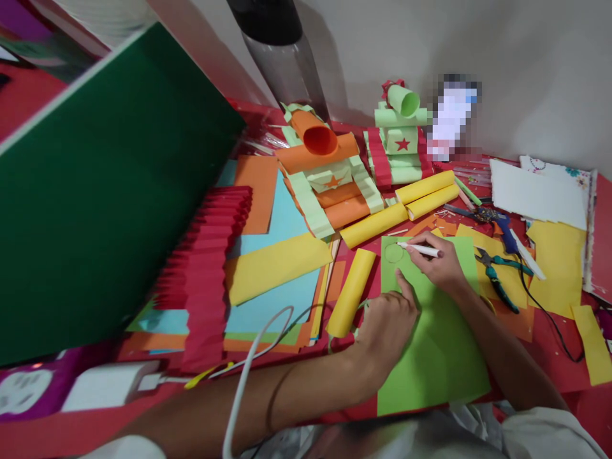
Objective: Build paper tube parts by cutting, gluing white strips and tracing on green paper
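Note:
My right hand (440, 261) pinches a white pen (425, 250) with a dark end, its tip at the edge of a drawn circle. The circle (394, 253) lies near the upper left corner of a bright green sheet of paper (430, 357). My left hand (389, 325) rests on the sheet's left side, index finger stretched out just below the circle, the other fingers partly curled and their undersides hidden. Beside it, to the left, lies a rolled yellow paper tube (352, 293). More yellow tubes (427, 191) lie above the sheet.
Behind stand two paper models, one orange and green (329, 182), one green and red (399, 143). Pliers (500, 280) and a glue gun (492, 220) lie right. At left are a tilted dark green board (109, 172), pleated red paper (205, 287) and a white cable (248, 357).

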